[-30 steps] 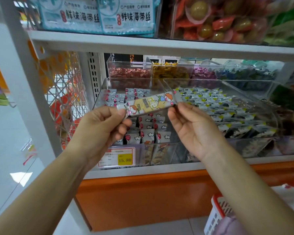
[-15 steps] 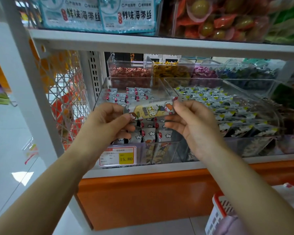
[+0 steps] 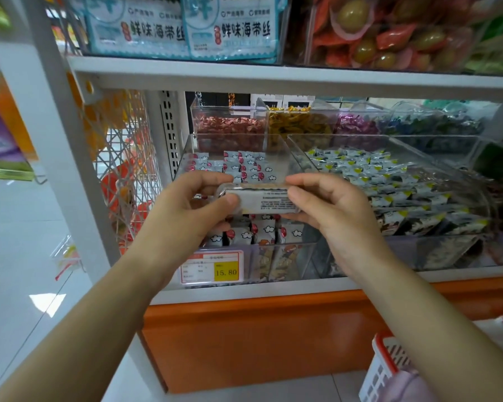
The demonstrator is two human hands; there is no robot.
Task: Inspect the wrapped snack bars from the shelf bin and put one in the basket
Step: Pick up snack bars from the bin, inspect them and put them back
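Two hands now hold one bar differently than a second ago. The clear shelf bin stands at the left front corner of the shelf, with wrapped bars inside. The basket waits low, below the shelf's front edge. The left hand and the right hand each pinch one end of the snack bar, above the bin's front edge. Its cartoon face is turned away and the small-print back faces up. I judge the inspection continues; the basket comes next.

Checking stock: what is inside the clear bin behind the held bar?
Small white wrapped snacks with red and cloud prints lie in the bin. The snack bar, left hand and right hand cover its middle.
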